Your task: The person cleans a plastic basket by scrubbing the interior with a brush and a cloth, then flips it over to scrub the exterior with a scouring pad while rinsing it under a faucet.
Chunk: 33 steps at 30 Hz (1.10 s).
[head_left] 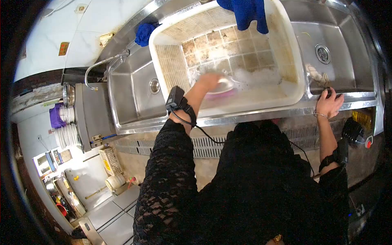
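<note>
A large white plastic basket (292, 81) with slotted sides lies across the double sink, its gridded inner surface stained brown. Inside it, my left hand (210, 81) is closed on a scrub brush (224, 86) with a pale back and pinkish-purple lower edge; motion blurs both. Whitish suds (261, 77) lie near the brush. My right hand (330, 104) rests on the front rim of the right sink basin (343, 49), its fingers spread. A small dark spot by its fingertips is too small to make out. A pale, rag-like thing (317, 75) lies in that basin.
Left of the basket is another steel basin (136, 90) with a curved faucet (92, 73). A blue cloth (249, 14) hangs over the basket's far rim, and a blue bundle (144, 34) sits behind the left basin. Stacked white plates (66, 136) stand at far left. A floor grate (204, 147) runs below.
</note>
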Available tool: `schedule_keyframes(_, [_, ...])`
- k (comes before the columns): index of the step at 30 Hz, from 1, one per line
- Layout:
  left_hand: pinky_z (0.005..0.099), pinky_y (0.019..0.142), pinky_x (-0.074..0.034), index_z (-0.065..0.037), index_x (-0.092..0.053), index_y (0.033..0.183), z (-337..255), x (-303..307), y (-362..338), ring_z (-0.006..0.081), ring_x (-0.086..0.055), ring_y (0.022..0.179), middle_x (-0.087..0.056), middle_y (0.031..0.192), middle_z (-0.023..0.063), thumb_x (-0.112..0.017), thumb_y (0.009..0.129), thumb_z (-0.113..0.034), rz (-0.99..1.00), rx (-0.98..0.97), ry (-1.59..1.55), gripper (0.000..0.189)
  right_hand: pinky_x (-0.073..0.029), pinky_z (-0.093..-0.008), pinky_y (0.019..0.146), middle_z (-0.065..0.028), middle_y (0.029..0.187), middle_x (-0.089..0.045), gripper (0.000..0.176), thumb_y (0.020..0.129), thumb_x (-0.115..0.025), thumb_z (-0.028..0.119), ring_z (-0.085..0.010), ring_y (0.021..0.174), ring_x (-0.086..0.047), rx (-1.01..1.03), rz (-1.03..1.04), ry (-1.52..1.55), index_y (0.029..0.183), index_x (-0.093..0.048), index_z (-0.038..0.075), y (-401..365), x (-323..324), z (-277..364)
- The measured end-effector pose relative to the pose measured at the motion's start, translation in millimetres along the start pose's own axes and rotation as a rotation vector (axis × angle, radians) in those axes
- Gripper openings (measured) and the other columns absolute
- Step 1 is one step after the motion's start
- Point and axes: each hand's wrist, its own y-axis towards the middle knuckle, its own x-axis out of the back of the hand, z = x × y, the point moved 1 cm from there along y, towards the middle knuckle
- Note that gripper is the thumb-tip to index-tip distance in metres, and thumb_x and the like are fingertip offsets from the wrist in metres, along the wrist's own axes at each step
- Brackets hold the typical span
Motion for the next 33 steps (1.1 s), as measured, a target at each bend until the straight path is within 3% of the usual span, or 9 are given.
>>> schedule_keyframes(2, [0.0435, 0.084, -0.046, -0.021, -0.051, 0.122, -48, 6, 36, 0.0343, -0.058, 0.1, -0.059, 0.113, 0.0135, -0.049, 0.087, -0.042, -0.131, -0.055, -0.306, 0.041, -0.026, -0.0631, 0.096, -0.0092, 0.146, -0.024, 0.035, 0.084, -0.053, 0.044, -0.0285, 0.135, -0.02, 0.012, -0.006, -0.001, 0.116, -0.056, 0.028, -1, -1, 0])
schedule_keyframes(7, [0.046, 0.083, -0.046, -0.014, -0.054, 0.111, -139, 14, 60, 0.0359, -0.058, 0.099, -0.061, 0.108, 0.015, -0.047, 0.087, -0.041, -0.094, -0.236, -0.202, 0.037, -0.026, -0.063, 0.095, -0.009, 0.146, -0.024, 0.035, 0.083, -0.054, 0.044, -0.0285, 0.134, -0.02, 0.019, -0.009, 0.002, 0.114, -0.057, 0.029, 1, -2, -1])
schedule_keyframes(10, [0.0455, 0.086, -0.045, -0.022, -0.049, 0.126, -52, -15, 18, 0.0343, -0.058, 0.1, -0.06, 0.114, 0.013, -0.046, 0.087, -0.046, -0.071, -0.058, -0.062, 0.045, -0.026, -0.0629, 0.095, -0.0091, 0.146, -0.023, 0.033, 0.083, -0.055, 0.043, -0.0288, 0.134, -0.021, 0.005, 0.004, 0.023, 0.113, -0.058, 0.029, 0, -3, -3])
schedule_keyframes(13, [0.0431, 0.088, -0.045, -0.03, -0.053, 0.122, 55, -27, -48, 0.0299, -0.059, 0.102, -0.062, 0.112, 0.0064, -0.049, 0.087, -0.045, 0.054, 0.12, -0.023, 0.039, -0.026, -0.0631, 0.095, -0.0098, 0.146, -0.024, 0.032, 0.083, -0.056, 0.043, -0.0291, 0.134, -0.021, 0.051, -0.055, 0.056, 0.112, -0.058, 0.03, 4, -13, -11])
schedule_keyframes(17, [0.044, 0.085, -0.045, -0.022, -0.055, 0.12, -17, 29, -47, 0.0307, -0.058, 0.101, -0.061, 0.112, 0.0095, -0.048, 0.087, -0.047, 0.026, 0.047, 0.258, 0.042, -0.026, -0.0639, 0.094, -0.0112, 0.144, -0.026, 0.032, 0.082, -0.056, 0.043, -0.0299, 0.133, -0.022, 0.05, -0.068, 0.058, 0.111, -0.059, 0.029, -1, -8, -3])
schedule_keyframes(22, [0.0449, 0.079, -0.047, -0.015, -0.055, 0.114, -162, 56, -4, 0.0356, -0.06, 0.091, -0.064, 0.098, 0.0174, -0.051, 0.084, -0.046, -0.274, -0.23, -0.263, 0.044, -0.025, -0.0657, 0.094, -0.0116, 0.144, -0.026, 0.034, 0.082, -0.055, 0.044, -0.0298, 0.133, -0.021, 0.038, -0.02, 0.019, 0.112, -0.058, 0.028, 0, -6, -5])
schedule_keyframes(26, [0.0454, 0.072, -0.049, -0.016, -0.055, 0.114, -136, 40, -33, 0.0338, -0.062, 0.082, -0.065, 0.089, 0.0151, -0.054, 0.083, -0.037, -0.208, -0.218, -0.113, 0.038, -0.024, -0.0666, 0.094, -0.0113, 0.145, -0.024, 0.035, 0.083, -0.053, 0.046, -0.0287, 0.134, -0.019, 0.042, -0.031, 0.026, 0.114, -0.057, 0.029, 2, -11, -8])
schedule_keyframes(30, [0.0426, 0.083, -0.047, -0.018, -0.061, 0.111, 18, 3, -106, 0.0297, -0.061, 0.094, -0.065, 0.095, 0.0138, -0.053, 0.083, -0.045, -0.185, 0.066, 0.063, 0.04, -0.021, -0.0672, 0.095, -0.0104, 0.146, -0.023, 0.035, 0.083, -0.052, 0.047, -0.0281, 0.135, -0.019, 0.037, -0.028, 0.031, 0.115, -0.056, 0.031, 2, -13, -9])
schedule_keyframes(33, [0.0411, 0.086, -0.046, -0.019, -0.056, 0.118, 35, 35, -123, 0.0309, -0.058, 0.1, -0.063, 0.104, 0.0144, -0.048, 0.085, -0.05, 0.143, 0.236, 0.255, 0.046, -0.021, -0.0672, 0.095, -0.0095, 0.147, -0.022, 0.035, 0.083, -0.053, 0.048, -0.0277, 0.135, -0.018, 0.028, -0.036, 0.018, 0.114, -0.055, 0.031, 1, -13, -8])
